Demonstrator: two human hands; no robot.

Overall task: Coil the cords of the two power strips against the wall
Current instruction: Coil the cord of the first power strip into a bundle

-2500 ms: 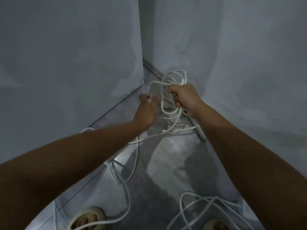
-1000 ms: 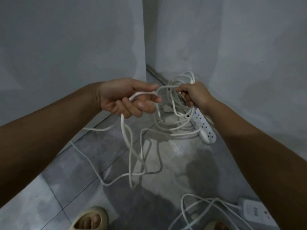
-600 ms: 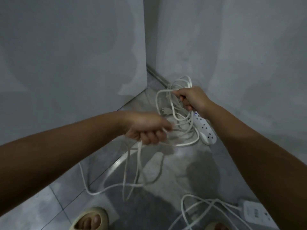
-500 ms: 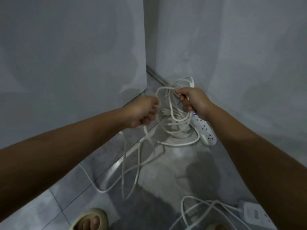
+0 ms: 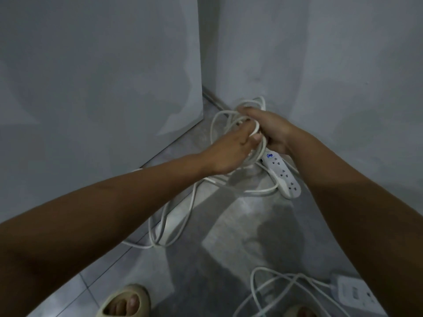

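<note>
Hands: right hand (image 5: 272, 131) clasps the thin white cord coil (image 5: 212, 131); left hand (image 5: 230, 154) pinches a loop onto it.
Risk: I expect trailing slack (image 5: 146, 246) to snag, spilling loops.

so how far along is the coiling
Nothing finished. In hand: the right hand holds several loops of the first cord, the left hand grips the next stretch. Left: slack on the floor by the first power strip, and the second cord, loose by the second power strip.
</note>
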